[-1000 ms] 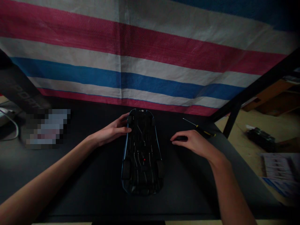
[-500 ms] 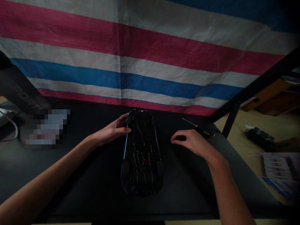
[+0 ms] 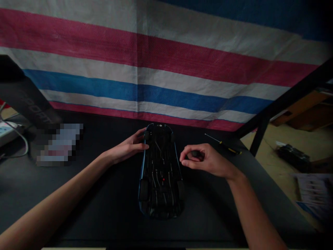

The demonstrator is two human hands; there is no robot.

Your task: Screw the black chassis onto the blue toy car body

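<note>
A model car (image 3: 162, 166) lies upside down on the dark table, its black underside and wheels facing up and blue body edges showing along the sides. My left hand (image 3: 131, 147) grips its left side near the far end, thumb over the underside's edge and fingers partly hidden beyond. Just right of the car is my right hand (image 3: 201, 158), with thumb and fingers curled round a small dark piece (image 3: 197, 153) whose kind I cannot make out. A screwdriver (image 3: 225, 145) with a black and yellow handle lies beyond that hand.
The table (image 3: 104, 208) ends at a striped sheet (image 3: 166, 62) behind. On the left are a dark box (image 3: 33, 100), a blurred-out flat item (image 3: 61, 144) and a power strip (image 3: 9, 132) with cable. A black frame post (image 3: 260, 137) stands at right, with a dark object (image 3: 293, 156) beyond.
My right hand has moved left, closer to the car, with the dark piece in its fingers. My left hand stays on the car. The whole view has shifted slightly.
</note>
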